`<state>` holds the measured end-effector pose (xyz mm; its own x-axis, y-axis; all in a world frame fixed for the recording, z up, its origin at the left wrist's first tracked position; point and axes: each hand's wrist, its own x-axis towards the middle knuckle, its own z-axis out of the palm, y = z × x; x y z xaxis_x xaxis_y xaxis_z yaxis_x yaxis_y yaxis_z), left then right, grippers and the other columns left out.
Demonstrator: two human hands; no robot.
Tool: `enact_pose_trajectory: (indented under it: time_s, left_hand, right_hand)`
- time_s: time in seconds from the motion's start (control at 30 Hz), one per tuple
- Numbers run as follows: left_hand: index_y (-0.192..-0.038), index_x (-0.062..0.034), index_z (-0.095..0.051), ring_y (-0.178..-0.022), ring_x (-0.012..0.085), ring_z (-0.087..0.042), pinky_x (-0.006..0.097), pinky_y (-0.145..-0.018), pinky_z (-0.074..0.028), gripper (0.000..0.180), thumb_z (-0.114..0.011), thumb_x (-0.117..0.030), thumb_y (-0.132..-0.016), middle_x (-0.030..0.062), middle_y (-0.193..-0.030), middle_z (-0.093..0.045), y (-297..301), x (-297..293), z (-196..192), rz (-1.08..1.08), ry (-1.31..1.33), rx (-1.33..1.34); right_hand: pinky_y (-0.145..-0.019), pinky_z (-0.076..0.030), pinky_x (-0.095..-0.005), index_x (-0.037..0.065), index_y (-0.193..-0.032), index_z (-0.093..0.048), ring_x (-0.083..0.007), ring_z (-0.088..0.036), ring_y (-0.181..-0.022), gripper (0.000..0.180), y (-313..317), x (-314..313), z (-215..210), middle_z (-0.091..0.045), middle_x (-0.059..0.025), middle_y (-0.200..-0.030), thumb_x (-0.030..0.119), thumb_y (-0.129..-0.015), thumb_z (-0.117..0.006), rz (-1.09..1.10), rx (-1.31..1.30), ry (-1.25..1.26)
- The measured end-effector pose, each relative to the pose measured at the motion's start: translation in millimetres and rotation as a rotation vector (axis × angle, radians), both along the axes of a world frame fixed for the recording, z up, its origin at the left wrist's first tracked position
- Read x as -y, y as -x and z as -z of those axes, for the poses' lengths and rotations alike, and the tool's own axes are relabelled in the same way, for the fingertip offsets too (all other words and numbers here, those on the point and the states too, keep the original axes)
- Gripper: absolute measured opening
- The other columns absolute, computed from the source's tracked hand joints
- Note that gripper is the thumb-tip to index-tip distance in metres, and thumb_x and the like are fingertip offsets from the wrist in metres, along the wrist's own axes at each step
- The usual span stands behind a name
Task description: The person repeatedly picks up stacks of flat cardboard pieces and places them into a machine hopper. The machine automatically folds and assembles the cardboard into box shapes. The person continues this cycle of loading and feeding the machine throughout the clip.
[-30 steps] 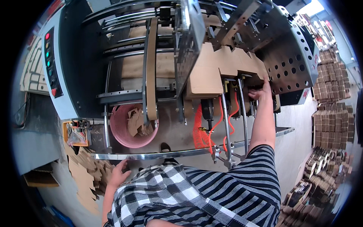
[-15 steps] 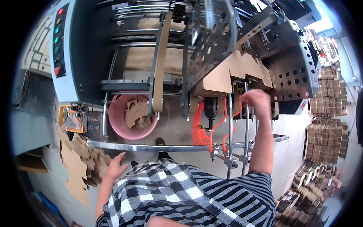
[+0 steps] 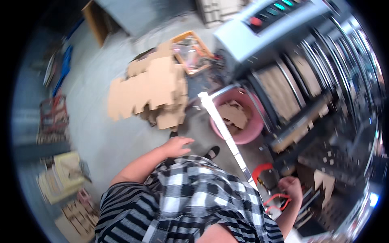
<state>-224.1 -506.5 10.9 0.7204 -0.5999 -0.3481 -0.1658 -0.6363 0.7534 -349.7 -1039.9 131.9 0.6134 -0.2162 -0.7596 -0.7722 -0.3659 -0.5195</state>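
My left hand [image 3: 178, 146] is held in front of the checked apron [image 3: 194, 180], fingers stretched out and nothing in them. To its upper left lies a loose stack of flat die-cut cardboard blanks [image 3: 150, 89] on the floor, apart from the hand. Over at the machine's near side, my right hand [image 3: 291, 187] has its fingers bent and smeared by motion, so I cannot tell whether it grips anything. Beside it run red air hoses [image 3: 278, 198], and a folded cardboard piece [image 3: 324, 184] sits in the machine just to its right.
A bright metal rail [image 3: 227, 137] crosses between me and the machine [image 3: 263, 34]. Behind it stands a pink bin [image 3: 253, 133] with cardboard scraps. An orange-framed tray of small items [image 3: 193, 52] sits beyond the stack. Yellowish sheets [image 3: 63, 176] and a red frame [image 3: 54, 115] lie at left.
My view has swung left, bringing the cardboard stack toward the middle and the machine to the right. My right hand now appears lower, near the hoses; my left stays near my waist.
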Motion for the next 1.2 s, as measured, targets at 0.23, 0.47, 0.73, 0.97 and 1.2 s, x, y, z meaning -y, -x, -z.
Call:
enact_pose_trajectory:
  time_s: [0.23,0.47,0.73,0.97,1.2]
  left_hand:
    - [-0.099,-0.0044,-0.066,-0.094,0.0314,-0.062,0.04,-0.085,-0.049,0.023,-0.067,-0.011,-0.077,0.0137,-0.099,-0.066,-27.3,-152.1,-15.8,-0.785,0.106,0.534]
    - [-0.121,-0.0001,-0.052,-0.109,0.0342,-0.057,0.04,-0.093,-0.045,0.052,-0.069,-0.025,-0.078,0.0199,-0.111,-0.063,-49.1,-363.4,65.5,-1.503,-0.354,0.543]
    - [-0.118,0.0008,-0.051,-0.101,0.033,-0.062,0.039,-0.088,-0.048,0.056,-0.068,-0.033,-0.076,0.0202,-0.108,-0.064,-70.7,-375.9,68.8,-1.434,-0.191,-0.066]
    - [-0.113,-0.007,-0.054,-0.097,0.0323,-0.061,0.04,-0.083,-0.049,0.044,-0.067,-0.029,-0.077,0.0148,-0.103,-0.064,-86.5,-386.2,7.6,-1.361,-0.316,-0.036]
    - [-0.121,-0.0064,-0.054,-0.105,0.0314,-0.058,0.04,-0.088,-0.048,0.052,-0.071,-0.024,-0.075,0.014,-0.122,-0.056,-141.0,-418.5,72.9,-1.14,-0.17,0.418]
  right_hand:
    - [-0.067,-0.048,-0.0273,0.002,-0.109,-0.062,-0.0088,-0.054,-0.071,0.038,-177.5,-323.7,49.5,-0.058,-0.0038,-0.077,0.021,-0.078,-0.073,-0.685,0.392,-0.172]
    - [-0.075,-0.051,-0.0318,-0.009,-0.113,-0.057,-0.0219,-0.065,-0.087,0.058,-333.3,-481.5,191.5,-0.067,-0.0163,-0.093,0.034,-0.078,-0.073,-0.457,0.419,0.039]
    - [-0.076,-0.052,-0.0373,-0.005,-0.093,-0.063,-0.0286,-0.067,-0.079,0.058,-337.4,-516.8,145.7,-0.067,-0.0195,-0.084,0.046,-0.069,-0.074,-0.547,0.381,0.616]
    - [-0.045,-0.047,-0.0257,-0.004,-0.082,-0.061,-0.0148,-0.063,-0.06,0.028,-353.5,-512.0,144.8,-0.064,-0.0087,-0.071,0.02,-0.075,-0.073,-0.453,0.285,0.343]
    - [-0.084,-0.049,-0.0354,-0.007,-0.108,-0.059,-0.0258,-0.064,-0.095,0.058,-390.3,-499.2,185.7,-0.066,-0.0185,-0.098,0.034,-0.071,-0.078,-0.327,0.349,0.285]
